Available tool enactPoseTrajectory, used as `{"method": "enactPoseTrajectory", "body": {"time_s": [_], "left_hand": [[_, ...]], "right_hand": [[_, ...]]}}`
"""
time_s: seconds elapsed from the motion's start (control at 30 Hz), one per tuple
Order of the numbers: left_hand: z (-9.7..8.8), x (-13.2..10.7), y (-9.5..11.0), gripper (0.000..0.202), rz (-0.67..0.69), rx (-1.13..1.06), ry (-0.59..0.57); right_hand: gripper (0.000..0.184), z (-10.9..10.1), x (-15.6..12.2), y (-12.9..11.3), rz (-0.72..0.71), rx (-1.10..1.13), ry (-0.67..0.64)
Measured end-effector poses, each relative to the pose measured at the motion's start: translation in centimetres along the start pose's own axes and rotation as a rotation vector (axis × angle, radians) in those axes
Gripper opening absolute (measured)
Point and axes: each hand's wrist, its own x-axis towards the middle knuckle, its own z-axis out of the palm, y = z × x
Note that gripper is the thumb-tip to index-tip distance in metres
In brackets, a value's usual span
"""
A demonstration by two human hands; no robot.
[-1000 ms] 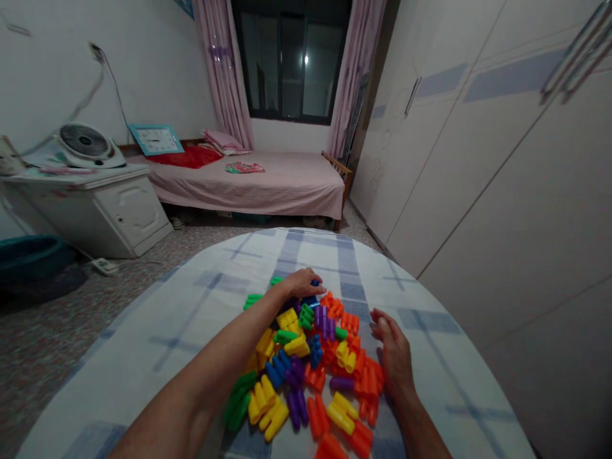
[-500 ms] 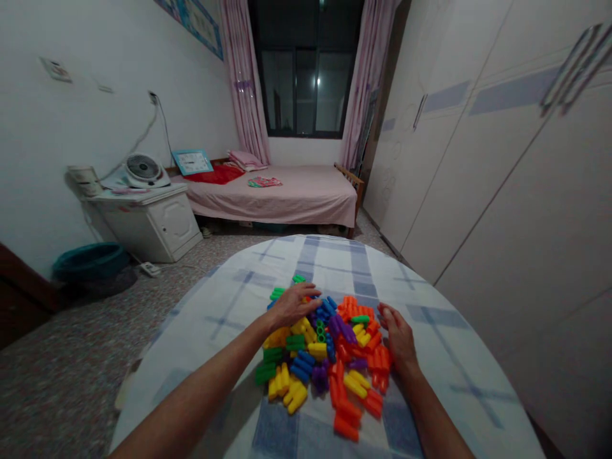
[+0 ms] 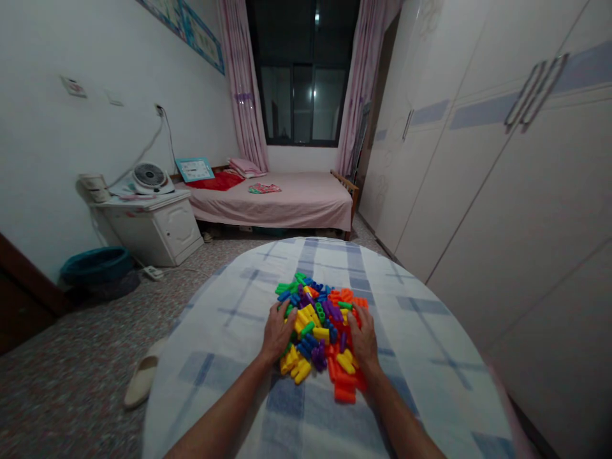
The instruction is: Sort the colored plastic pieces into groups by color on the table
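A heap of plastic building blocks in several colours lies on the table between my two hands. My left hand [image 3: 278,333] rests against the heap's left side, fingers apart, beside yellow blocks [image 3: 306,317] and green ones. On the other side my right hand [image 3: 363,336] lies over the orange blocks [image 3: 345,376], its fingers spread and partly covering them. Purple blocks [image 3: 318,356] sit near the front middle, and more green blocks [image 3: 290,287] are at the back left. I see nothing gripped in either hand.
A checked cloth covers the round table [image 3: 224,319]. Beyond it stand a bed [image 3: 287,207] and a white cabinet [image 3: 176,233] with a fan [image 3: 150,175]. A wardrobe [image 3: 526,223] lines the right side. A slipper [image 3: 142,381] and a blue bin [image 3: 98,266] are on the floor.
My left hand has moved from over the back of the heap to its left side. My right hand has come inward onto the orange blocks. The heap is more compact. The view has shifted slightly.
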Motion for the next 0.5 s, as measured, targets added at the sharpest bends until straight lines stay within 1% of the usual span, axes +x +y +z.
{"method": "enactPoseTrajectory", "body": {"time_s": [0.03,0.1,0.2,0.27,0.37,0.43,0.5], "left_hand": [[0.3,0.2,0.6,0.042,-0.037,-0.061,0.036],[0.6,0.6,1.5,0.043,-0.081,-0.166,0.054],[0.8,0.9,2.8,0.036,-0.076,-0.270,0.050],[1.1,0.9,4.1,0.032,-0.010,-0.286,0.027],[1.8,0.8,6.5,0.028,0.090,-0.276,-0.015],[2.2,0.8,8.0,0.027,0.152,-0.270,-0.072],[2.4,0.7,9.2,0.027,0.221,-0.265,-0.161]], "right_hand": [[0.058,0.5,-0.2,-0.1,-0.013,0.001,-0.001],[0.055,1.4,-0.4,-0.4,-0.032,0.015,-0.019],[0.055,2.3,-0.6,-0.9,-0.033,0.047,-0.056],[0.057,2.7,-0.6,-1.3,-0.028,0.089,-0.065],[0.056,2.9,-0.4,-1.8,-0.019,0.217,-0.079],[0.053,2.7,0.0,-2.2,0.019,0.321,-0.105],[0.051,2.2,0.4,-2.5,0.070,0.417,-0.143]]}}
